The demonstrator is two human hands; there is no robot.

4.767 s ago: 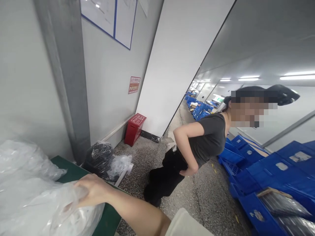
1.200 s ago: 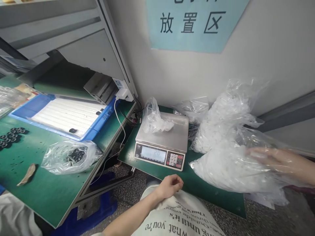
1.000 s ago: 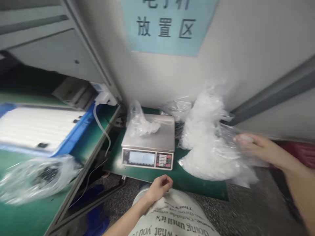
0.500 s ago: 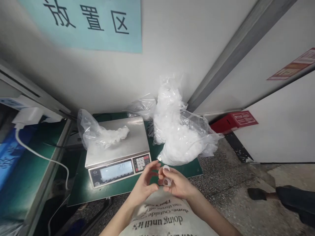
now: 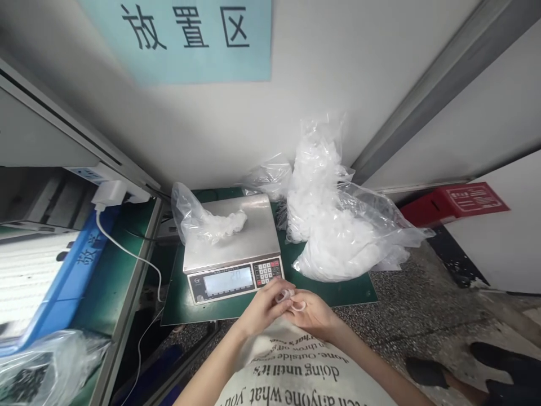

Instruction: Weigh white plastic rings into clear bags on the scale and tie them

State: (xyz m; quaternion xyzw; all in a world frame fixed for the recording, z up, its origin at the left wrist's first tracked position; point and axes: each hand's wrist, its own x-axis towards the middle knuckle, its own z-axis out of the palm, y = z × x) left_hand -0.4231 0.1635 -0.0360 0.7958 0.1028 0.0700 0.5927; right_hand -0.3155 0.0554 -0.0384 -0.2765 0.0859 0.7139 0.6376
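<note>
My left hand point(image 5: 267, 304) has its thumb and fingers closed on a small white plastic ring point(image 5: 284, 295). My right hand point(image 5: 316, 313) touches it and holds a second white ring point(image 5: 299, 306) against its curled fingers. Both hands are in front of my printed shirt, just below the near edge of the green table. Beyond them stands a digital scale point(image 5: 224, 285) with a lit display. A clear plastic bag point(image 5: 220, 223) with some white pieces lies on its steel pan. Right of the scale, large clear bags point(image 5: 338, 245) full of white pieces are heaped.
At the left, a white plug point(image 5: 109, 194) with a cable sits in a power strip, near a blue-edged tray point(image 5: 63, 304) and a plastic bag point(image 5: 54, 361). A red box point(image 5: 459, 203) lies at the right. Another person's feet point(image 5: 426, 372) show at the lower right.
My view has turned left, so the scene sits further right. The left hand, open before, has met the right hand and closed on one of the rings.
</note>
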